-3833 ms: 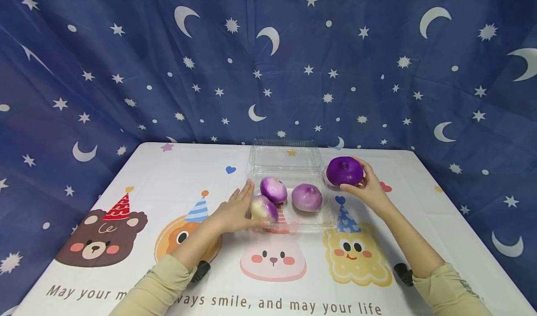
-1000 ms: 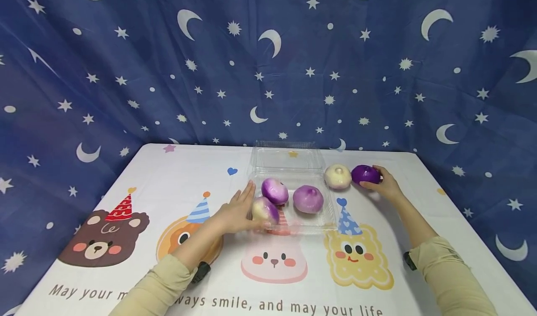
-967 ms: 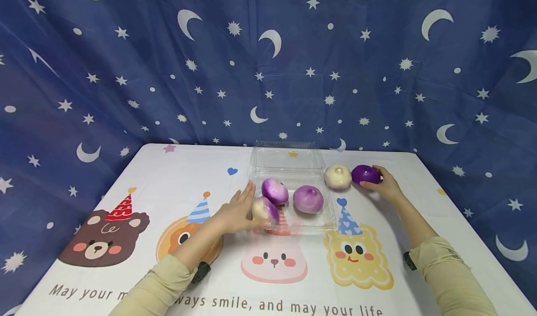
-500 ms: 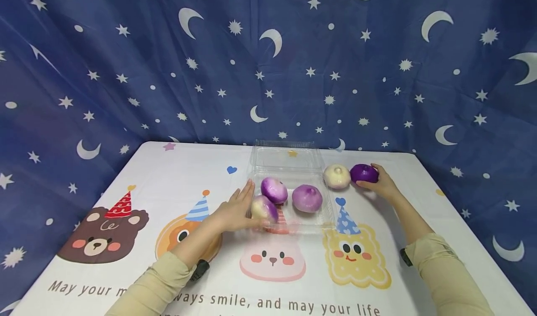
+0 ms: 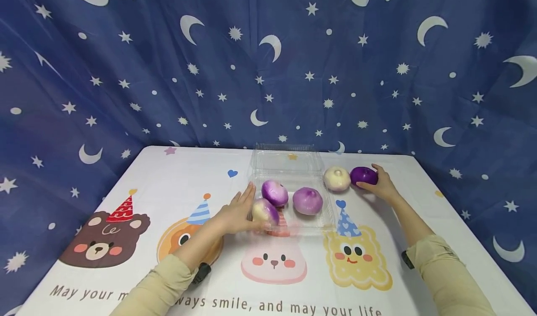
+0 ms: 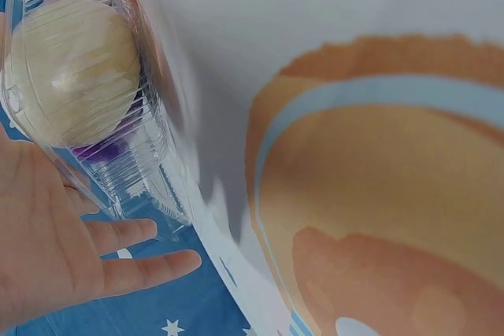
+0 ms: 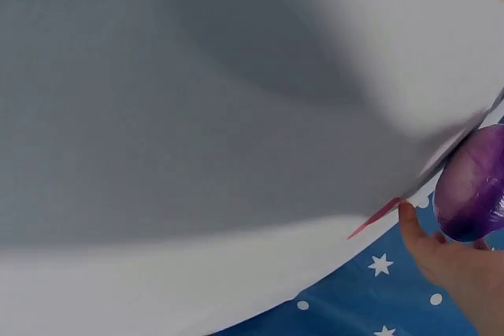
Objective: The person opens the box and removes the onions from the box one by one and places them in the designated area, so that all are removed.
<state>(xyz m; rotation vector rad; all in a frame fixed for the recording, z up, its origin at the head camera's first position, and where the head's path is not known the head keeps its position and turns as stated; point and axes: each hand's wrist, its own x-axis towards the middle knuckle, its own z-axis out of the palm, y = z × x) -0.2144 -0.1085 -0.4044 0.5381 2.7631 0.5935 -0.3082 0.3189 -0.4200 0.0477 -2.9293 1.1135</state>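
A clear plastic clamshell box (image 5: 329,218) sits mid-table with its lid raised at the back. In it are a pale onion with a purple end (image 5: 262,211), a purple-and-white onion (image 5: 274,192) and a light purple onion (image 5: 308,201). My left hand (image 5: 235,216) rests against the box's left side, fingers straight; the left wrist view shows the pale onion through the ribbed wall. To the right of the box, my right hand (image 5: 383,185) holds a dark purple onion (image 5: 363,176) between thumb and fingers, low over the table. A whitish onion (image 5: 337,179) lies between it and the box.
The white tablecloth (image 5: 189,167) carries printed cartoon characters and lettering. Behind the table's far edge hangs a dark blue curtain (image 5: 226,134) with moons and stars. Black wrist devices show at the left sleeve (image 5: 202,273) and right sleeve (image 5: 407,260).
Since the oldest frame, my right hand has moved the dark purple onion right and down, uncovering the whitish onion. In the last second the hands have hardly moved; the head view shifts slightly.
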